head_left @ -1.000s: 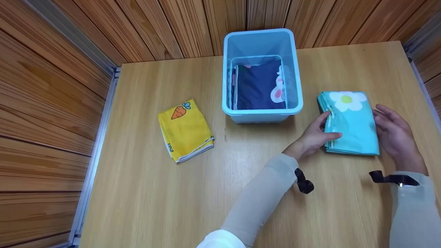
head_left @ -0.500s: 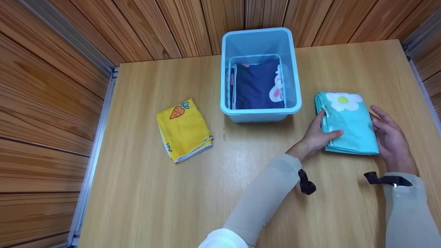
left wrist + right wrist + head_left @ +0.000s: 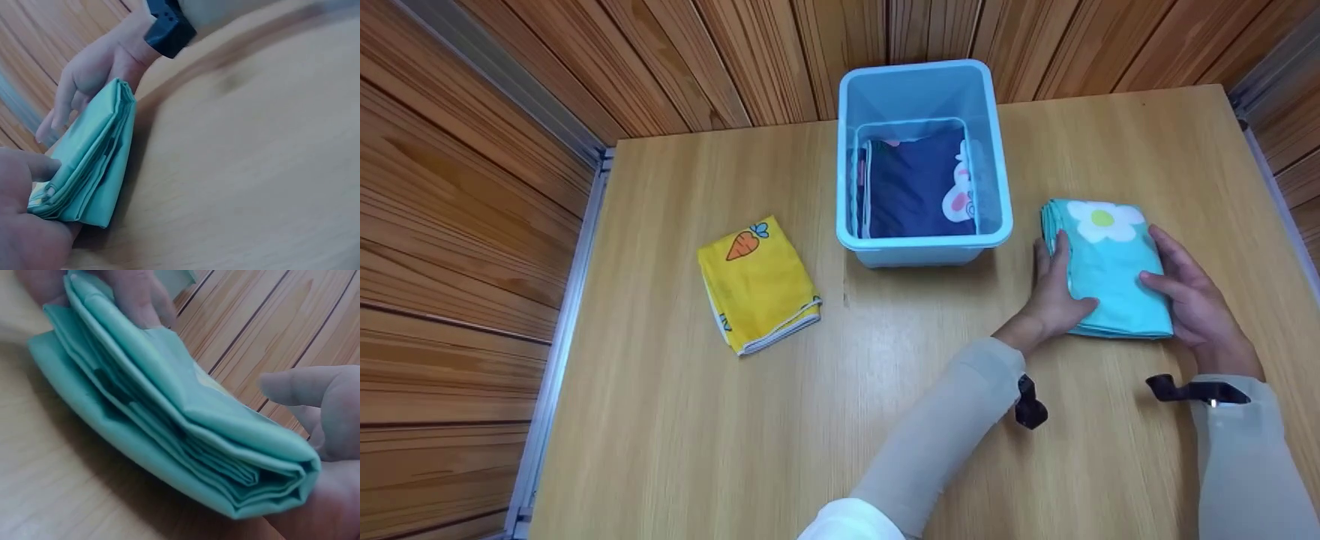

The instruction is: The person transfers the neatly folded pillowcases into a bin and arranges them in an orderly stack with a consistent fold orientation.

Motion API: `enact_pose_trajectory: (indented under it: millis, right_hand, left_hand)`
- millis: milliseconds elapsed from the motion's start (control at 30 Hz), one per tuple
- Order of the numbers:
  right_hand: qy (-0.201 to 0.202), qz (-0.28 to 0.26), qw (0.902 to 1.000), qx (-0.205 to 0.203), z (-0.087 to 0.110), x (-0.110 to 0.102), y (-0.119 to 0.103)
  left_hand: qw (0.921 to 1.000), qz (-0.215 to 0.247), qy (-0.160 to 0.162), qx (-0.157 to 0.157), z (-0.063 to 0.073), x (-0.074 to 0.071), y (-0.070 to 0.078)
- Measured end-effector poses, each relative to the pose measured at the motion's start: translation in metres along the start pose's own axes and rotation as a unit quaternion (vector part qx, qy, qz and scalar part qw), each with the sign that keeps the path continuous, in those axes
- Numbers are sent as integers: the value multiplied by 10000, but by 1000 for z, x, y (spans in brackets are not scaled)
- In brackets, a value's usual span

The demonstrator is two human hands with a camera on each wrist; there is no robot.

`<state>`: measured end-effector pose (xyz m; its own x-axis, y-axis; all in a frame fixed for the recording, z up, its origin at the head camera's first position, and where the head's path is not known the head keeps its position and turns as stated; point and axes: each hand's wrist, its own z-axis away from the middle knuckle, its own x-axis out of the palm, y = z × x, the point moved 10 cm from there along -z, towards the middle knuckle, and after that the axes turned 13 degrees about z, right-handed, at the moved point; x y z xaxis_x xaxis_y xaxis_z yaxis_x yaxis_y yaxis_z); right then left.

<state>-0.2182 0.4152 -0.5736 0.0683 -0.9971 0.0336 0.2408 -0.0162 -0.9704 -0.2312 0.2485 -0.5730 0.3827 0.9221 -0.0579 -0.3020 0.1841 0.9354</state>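
A folded turquoise cloth (image 3: pixel 1117 277) with a white flower print lies between both hands on the right side of the table. My left hand (image 3: pixel 1050 296) grips its left side, thumb over the top face. On the opposite side, my right hand (image 3: pixel 1196 300) holds the right edge, with its thumb across the upper face and the other fingers along the side. The right wrist view shows the thick stacked layers of the cloth (image 3: pixel 185 422), its near end against the right palm. In the left wrist view, the cloth (image 3: pixel 93 152) stands slightly raised at the layered edge.
A light blue plastic bin (image 3: pixel 849 180) stands at the back middle, with a folded navy cloth (image 3: pixel 915 187) with a rabbit print inside. Left of it lies a folded yellow cloth (image 3: pixel 761 289) with a carrot print. Wooden walls (image 3: pixel 457 225) border the table.
My right hand has moved left against the cloth, and its thumb now lies over the top. My left fingers have shifted along the left edge. The cloth has barely moved.
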Motion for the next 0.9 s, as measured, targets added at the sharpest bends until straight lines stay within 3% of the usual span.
enact_pose_trajectory:
  millis: [100,267,533,900]
  right_hand:
    - [-46,429,9991,-15,0,1,3]
    - [-33,1118,9937,104,-2,0,8]
    - [-35,1720,9847,290,-3,2,15]
    - [102,2064,9782,209,0,2,15]
  left_hand:
    - [9990,-376,-210,82,0,4,0]
    - [9964,-784,-305,-95,0,3,-6]
    - [9958,-836,-304,-229,-2,-1,-15]
    - [9966,-671,-478,62,-3,-1,-14]
